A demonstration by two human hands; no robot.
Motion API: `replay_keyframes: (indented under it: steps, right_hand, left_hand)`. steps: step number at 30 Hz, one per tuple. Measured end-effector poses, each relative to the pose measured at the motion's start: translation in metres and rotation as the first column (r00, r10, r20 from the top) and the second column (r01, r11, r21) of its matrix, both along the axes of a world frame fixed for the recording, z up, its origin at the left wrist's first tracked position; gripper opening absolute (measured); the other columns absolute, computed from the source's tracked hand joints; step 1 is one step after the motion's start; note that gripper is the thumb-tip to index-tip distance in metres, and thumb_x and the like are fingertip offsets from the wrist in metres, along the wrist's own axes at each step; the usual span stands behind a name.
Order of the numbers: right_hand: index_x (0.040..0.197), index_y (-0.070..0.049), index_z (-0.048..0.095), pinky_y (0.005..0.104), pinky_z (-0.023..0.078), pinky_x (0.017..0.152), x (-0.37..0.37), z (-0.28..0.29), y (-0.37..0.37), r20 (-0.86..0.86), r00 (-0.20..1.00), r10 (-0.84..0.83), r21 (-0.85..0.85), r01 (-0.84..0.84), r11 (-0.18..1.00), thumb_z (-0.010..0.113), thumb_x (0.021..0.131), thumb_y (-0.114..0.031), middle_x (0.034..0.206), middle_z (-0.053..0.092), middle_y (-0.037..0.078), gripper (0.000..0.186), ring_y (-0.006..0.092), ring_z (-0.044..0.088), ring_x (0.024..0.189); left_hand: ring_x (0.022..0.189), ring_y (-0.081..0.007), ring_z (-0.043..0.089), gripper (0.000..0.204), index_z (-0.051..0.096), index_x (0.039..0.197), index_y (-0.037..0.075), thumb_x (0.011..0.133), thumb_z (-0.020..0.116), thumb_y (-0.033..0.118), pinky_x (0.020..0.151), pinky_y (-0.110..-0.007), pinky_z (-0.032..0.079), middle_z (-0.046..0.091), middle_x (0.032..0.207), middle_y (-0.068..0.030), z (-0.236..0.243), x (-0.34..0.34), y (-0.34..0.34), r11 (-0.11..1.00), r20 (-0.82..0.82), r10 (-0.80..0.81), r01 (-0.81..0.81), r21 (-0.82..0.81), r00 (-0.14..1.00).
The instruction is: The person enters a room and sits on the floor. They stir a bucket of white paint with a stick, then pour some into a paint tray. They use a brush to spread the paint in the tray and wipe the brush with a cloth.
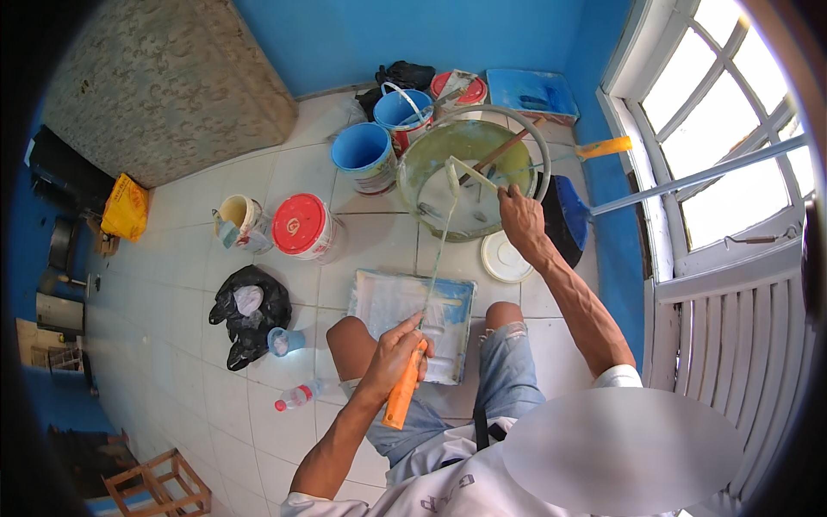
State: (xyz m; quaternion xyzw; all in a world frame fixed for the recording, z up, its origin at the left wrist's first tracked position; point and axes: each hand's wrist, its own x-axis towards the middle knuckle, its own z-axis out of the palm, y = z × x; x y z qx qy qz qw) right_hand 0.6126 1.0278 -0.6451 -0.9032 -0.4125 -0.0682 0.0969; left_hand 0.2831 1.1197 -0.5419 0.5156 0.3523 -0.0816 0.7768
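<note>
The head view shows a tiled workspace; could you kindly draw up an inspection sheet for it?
Surface: pale tiled floor with visible joint lines.
Job's things: paint-coated roller frame with an orange handle.
Clutter: paint tray in front of the person, large green basin beyond it, red-lidded bucket, black plastic bag, blue cup, clear bottle lying on its side.
Hands: left hand closed around the handle; right hand on the frame's far end.
Cables: nothing seen.
Surroundings: blue wall ahead, white-framed window at right.
</note>
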Motion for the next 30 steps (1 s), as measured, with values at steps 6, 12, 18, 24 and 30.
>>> replay_keyframes:
  steps: [6, 12, 18, 24, 30]
  right_hand:
    - [0.118, -0.005, 0.066, 0.0427, 0.057, 0.065, 0.009, 0.003, -0.017, 0.029, 0.998, 0.058, -0.017, -0.057, 0.998, 0.058, 0.086, -0.001, 0.099, 0.062, 0.015, 0.034, 0.0341, 0.07, 0.075]
    - [0.13, -0.009, 0.061, 0.0411, 0.056, 0.063, 0.011, -0.011, -0.018, 0.147, 0.988, 0.043, 0.035, -0.048, 0.998, 0.06, 0.085, -0.003, 0.104, 0.058, 0.014, 0.045, 0.0308, 0.068, 0.088]
    - [0.123, -0.013, 0.068, 0.0427, 0.055, 0.069, 0.01, -0.022, -0.033, 0.097, 0.991, 0.096, 0.004, -0.097, 0.995, 0.061, 0.084, -0.005, 0.101, 0.057, 0.013, 0.04, 0.0297, 0.067, 0.089]
    - [0.126, -0.012, 0.064, 0.0408, 0.052, 0.072, 0.035, -0.019, -0.035, 0.167, 0.972, 0.167, -0.03, -0.164, 0.986, 0.059, 0.088, -0.007, 0.109, 0.056, 0.013, 0.039, 0.0277, 0.065, 0.094]
    - [0.124, -0.015, 0.07, 0.0394, 0.053, 0.072, 0.057, -0.019, -0.036, 0.092, 0.976, 0.198, 0.009, -0.199, 0.98, 0.06, 0.087, -0.007, 0.098, 0.056, 0.011, 0.039, 0.0266, 0.064, 0.095]
  left_hand:
    - [0.05, -0.012, 0.057, 0.058, 0.026, 0.157, 0.0, 0.103, 0.043, 0.017, 0.039, -0.025, 0.049, 0.062, 0.084, -0.0089, -0.006, -0.001, 0.005, 0.998, 0.001, 0.034, -0.034, -0.053, 0.999]
    - [0.05, -0.0121, 0.058, 0.059, 0.026, 0.157, 0.001, 0.103, 0.043, 0.017, 0.039, -0.025, 0.049, 0.062, 0.084, -0.0091, -0.004, -0.002, 0.006, 0.999, -0.013, 0.022, -0.023, -0.048, 1.0]
    - [0.05, -0.012, 0.057, 0.061, 0.025, 0.156, -0.003, 0.102, 0.044, 0.017, 0.041, -0.025, 0.049, 0.062, 0.085, -0.0095, -0.002, 0.001, 0.008, 0.999, 0.029, -0.007, 0.008, -0.039, 1.0]
    - [0.049, -0.0121, 0.056, 0.058, 0.028, 0.155, 0.0, 0.102, 0.045, 0.018, 0.04, -0.026, 0.049, 0.063, 0.086, -0.0099, -0.004, 0.0, 0.017, 0.999, -0.018, -0.004, 0.003, -0.034, 1.0]
    - [0.05, -0.0122, 0.056, 0.059, 0.027, 0.156, 0.0, 0.102, 0.045, 0.017, 0.039, -0.025, 0.048, 0.062, 0.084, -0.0092, -0.007, -0.004, 0.025, 0.995, -0.014, 0.016, -0.017, -0.096, 1.0]
